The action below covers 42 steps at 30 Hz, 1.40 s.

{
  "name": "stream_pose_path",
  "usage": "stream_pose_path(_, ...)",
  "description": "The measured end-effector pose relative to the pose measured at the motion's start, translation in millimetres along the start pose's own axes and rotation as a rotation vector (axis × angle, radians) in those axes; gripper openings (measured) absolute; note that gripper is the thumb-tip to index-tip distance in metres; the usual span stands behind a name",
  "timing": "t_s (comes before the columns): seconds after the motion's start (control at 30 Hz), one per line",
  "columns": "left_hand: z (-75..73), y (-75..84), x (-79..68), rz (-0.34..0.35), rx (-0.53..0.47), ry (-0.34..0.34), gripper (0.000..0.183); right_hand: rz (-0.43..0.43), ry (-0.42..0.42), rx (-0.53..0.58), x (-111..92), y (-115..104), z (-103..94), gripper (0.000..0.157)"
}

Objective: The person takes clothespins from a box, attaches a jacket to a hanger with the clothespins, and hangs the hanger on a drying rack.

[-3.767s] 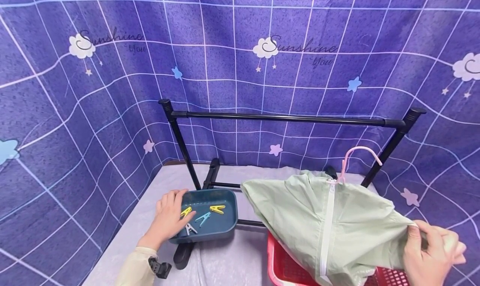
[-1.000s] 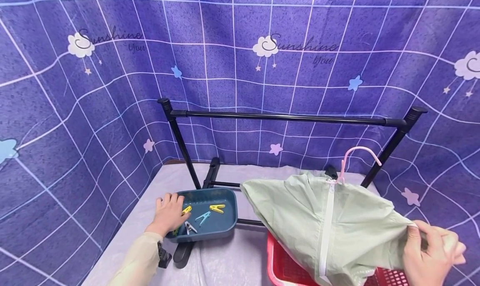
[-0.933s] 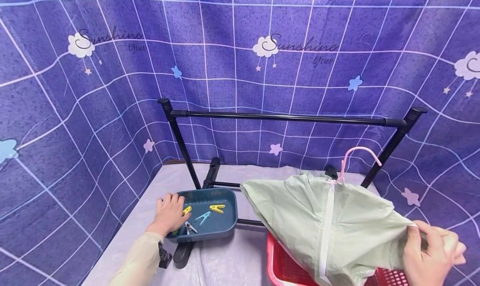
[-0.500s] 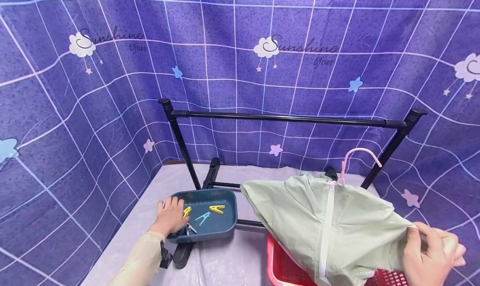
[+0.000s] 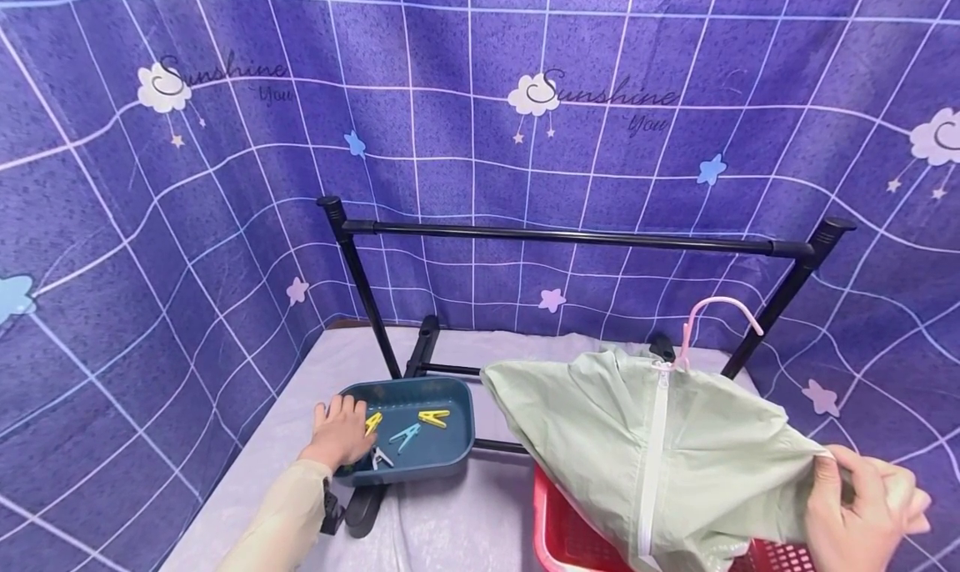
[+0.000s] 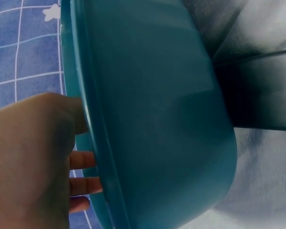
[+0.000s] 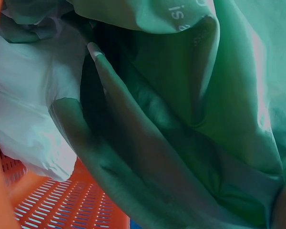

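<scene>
Left hand [image 5: 341, 433] over left edge of blue tray [image 5: 450, 447], can't tell its grip, yellow clip [image 5: 432, 418] inside, right hand [image 5: 862, 501] pinching green jacket [image 5: 723, 451]

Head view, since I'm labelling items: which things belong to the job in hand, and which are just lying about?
Likely in use:
green jacket, pinched by the right hand
pink hanger
blue tray, left hand over its edge
clothespins
black rack

Seemingly just setting:
purple curtain
pale tablecloth
</scene>
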<state>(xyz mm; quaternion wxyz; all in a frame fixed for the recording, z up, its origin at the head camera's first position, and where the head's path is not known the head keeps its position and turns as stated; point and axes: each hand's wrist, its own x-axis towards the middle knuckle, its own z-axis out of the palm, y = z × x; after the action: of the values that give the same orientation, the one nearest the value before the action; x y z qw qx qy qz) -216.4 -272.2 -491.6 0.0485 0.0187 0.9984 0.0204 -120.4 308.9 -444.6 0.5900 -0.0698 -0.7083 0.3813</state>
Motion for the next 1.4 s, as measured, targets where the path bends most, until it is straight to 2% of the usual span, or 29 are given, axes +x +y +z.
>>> stream_pose_path(0.37,1.3,0.0,6.0,-0.024,0.025,-0.065,0.061,0.008,-0.001,0.000,0.4,-3.7,0.6,0.029)
stream_pose_path(0.63,3.4,-0.7,9.1,-0.012,0.016,-0.072,0.060,0.042,-0.006,0.009,4.4,-40.4,-0.2,0.022)
stream_pose_path(0.9,4.9,-2.8,13.5,-0.019,0.023,-0.085,0.059,0.006,-0.016,0.005,0.7,-1.9,-0.8,0.025)
stream_pose_path(1.4,7.6,-4.3,19.6,-0.037,0.015,-0.113,0.055,0.017,-0.041,-0.007,1.6,-1.7,-1.6,0.023)
